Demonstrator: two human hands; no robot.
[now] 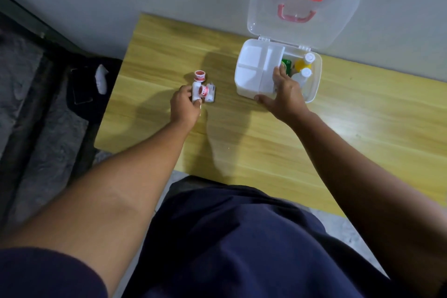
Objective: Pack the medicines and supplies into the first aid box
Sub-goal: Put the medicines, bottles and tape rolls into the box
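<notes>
A white first aid box (315, 80) stands open on the wooden table, its clear lid (338, 26) with a red cross label leaning against the wall. A white divided tray (256, 65) sits in the box's left half. A green packet (287, 66), a yellow bottle (302, 63) and a white bottle (302, 76) lie in the right half. My right hand (284, 94) grips the tray's near right edge. My left hand (185, 104) is closed on a white roll (195, 91) beside a red-and-white tape roll (205, 91) and a wrapped bandage (211, 94). Another tape roll (199, 75) stands just behind.
The table (242, 140) stands against a grey wall. Left of the table, dark fabric and a white object (101, 78) lie on the floor. My dark-clothed lap fills the bottom of the view.
</notes>
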